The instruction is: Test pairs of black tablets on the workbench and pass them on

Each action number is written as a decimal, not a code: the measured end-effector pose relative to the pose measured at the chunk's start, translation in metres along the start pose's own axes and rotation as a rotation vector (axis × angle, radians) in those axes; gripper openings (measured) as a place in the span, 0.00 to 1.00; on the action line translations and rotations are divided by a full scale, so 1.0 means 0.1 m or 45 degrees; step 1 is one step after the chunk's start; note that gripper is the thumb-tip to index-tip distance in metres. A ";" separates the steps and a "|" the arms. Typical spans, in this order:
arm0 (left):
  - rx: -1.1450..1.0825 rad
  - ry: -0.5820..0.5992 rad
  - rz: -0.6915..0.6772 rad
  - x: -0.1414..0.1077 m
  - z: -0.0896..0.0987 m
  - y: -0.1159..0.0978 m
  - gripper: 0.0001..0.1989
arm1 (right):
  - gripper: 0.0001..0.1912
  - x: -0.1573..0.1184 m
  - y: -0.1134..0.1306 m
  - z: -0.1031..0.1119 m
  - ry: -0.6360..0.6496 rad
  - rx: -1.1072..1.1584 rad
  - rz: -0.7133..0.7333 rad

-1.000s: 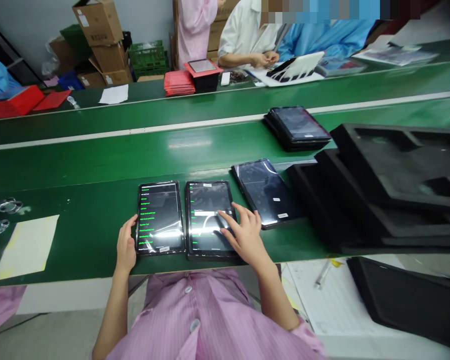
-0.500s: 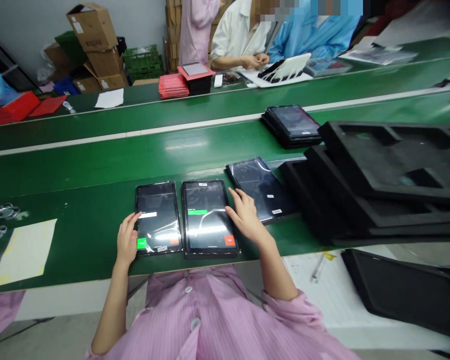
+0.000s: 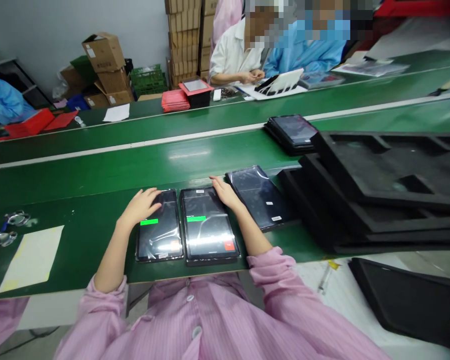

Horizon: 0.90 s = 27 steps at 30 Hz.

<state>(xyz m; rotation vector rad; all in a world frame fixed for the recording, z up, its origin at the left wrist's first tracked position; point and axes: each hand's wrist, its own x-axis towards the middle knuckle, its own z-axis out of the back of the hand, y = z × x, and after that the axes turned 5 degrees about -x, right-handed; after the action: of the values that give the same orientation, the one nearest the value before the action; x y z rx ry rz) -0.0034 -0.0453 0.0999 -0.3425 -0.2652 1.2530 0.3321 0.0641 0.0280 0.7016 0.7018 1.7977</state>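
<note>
Two black tablets lie side by side on the green bench in front of me. Over the upper left part of the left tablet [image 3: 159,235] is my left hand [image 3: 140,206], open with its fingers spread; its screen shows a green bar and a small orange patch. My right hand [image 3: 225,192] is open at the upper right edge of the right tablet [image 3: 208,230], whose screen shows a green bar and a red square. Whether the fingertips press on either screen I cannot tell. A third tablet [image 3: 258,192] with small white labels lies slanted beside my right hand.
Black foam trays [image 3: 390,175] are piled at the right. Behind them sits a stack of tablets [image 3: 292,131]. A pale sheet [image 3: 33,257] and shiny metal pieces [image 3: 11,225] lie at left. Across the bench, co-workers sit near red pouches [image 3: 175,101].
Both hands have moved up toward the tops of the tablets. On the left tablet, the white bar is now green and the green square at lower left is gone. My view has shifted slightly.
</note>
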 end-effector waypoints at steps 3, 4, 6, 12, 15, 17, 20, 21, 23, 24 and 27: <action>0.161 0.140 -0.123 0.33 -0.11 -0.28 0.30 | 0.34 -0.13 -0.09 0.01 -0.057 0.005 0.143; 0.178 0.172 -0.141 0.40 -0.16 -0.36 0.32 | 0.34 -0.17 -0.10 0.02 -0.064 -0.016 0.177; 0.198 0.237 -0.165 0.46 -0.24 -0.45 0.34 | 0.34 -0.25 -0.10 0.04 -0.074 -0.098 0.216; -0.051 0.311 -0.229 0.30 -0.10 -0.36 0.32 | 0.28 -0.34 0.05 0.13 -0.058 -0.305 0.324; -0.047 0.306 -0.212 0.31 -0.01 -0.33 0.26 | 0.29 -0.35 0.08 0.16 -0.083 -0.295 0.379; 0.067 0.212 -0.192 0.36 -0.02 -0.32 0.26 | 0.28 -0.35 0.08 0.16 -0.105 -0.327 0.336; 0.143 0.184 -0.144 0.42 -0.11 -0.32 0.32 | 0.27 -0.35 0.07 0.12 -0.106 -0.384 0.243; 0.123 0.219 -0.147 0.42 -0.14 -0.32 0.34 | 0.27 -0.35 0.06 0.11 -0.101 -0.389 0.236; 0.056 0.295 -0.194 0.37 -0.17 -0.33 0.36 | 0.28 -0.35 0.05 0.11 -0.092 -0.366 0.266; 0.018 0.325 -0.222 0.33 -0.16 -0.34 0.37 | 0.29 -0.35 0.05 0.12 -0.093 -0.345 0.292; -0.103 0.399 -0.248 0.22 -0.08 -0.32 0.36 | 0.29 -0.35 0.05 0.14 -0.151 -0.289 0.330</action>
<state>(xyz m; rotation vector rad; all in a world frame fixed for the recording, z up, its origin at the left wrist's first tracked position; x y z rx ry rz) 0.0345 -0.0335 0.1057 -0.5626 -0.0782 0.9821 0.3502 0.0315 0.0361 0.7650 0.3316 2.0137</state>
